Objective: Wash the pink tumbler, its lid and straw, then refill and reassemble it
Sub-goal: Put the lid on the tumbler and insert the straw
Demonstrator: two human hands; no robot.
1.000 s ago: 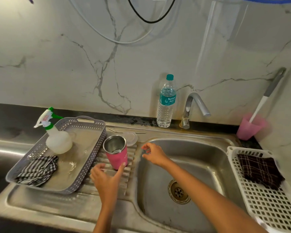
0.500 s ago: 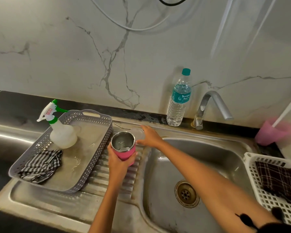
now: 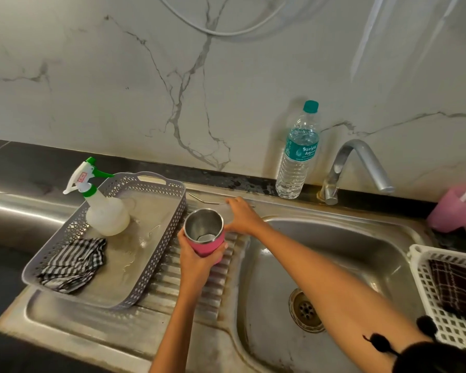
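Left grip (image 3: pixel 197 261) wraps the pink tumbler (image 3: pixel 209 244), upright above the drainboard (image 3: pixel 189 300). Right grip (image 3: pixel 244 216) sits over the straw (image 3: pixel 205 201) at the bench's rear edge; closure indeterminate. Risk: thin straw could slip, rolling into the sink (image 3: pixel 347 251)

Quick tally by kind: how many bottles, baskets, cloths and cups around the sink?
Bottles: 2, clear water bottle, white spray bottle
Baskets: 2, grey plastic basket, white plastic basket
Cloths: 2, striped cloth, dark checked cloth
Cups: 2, pink steel tumbler, pink plastic cup
Total: 8
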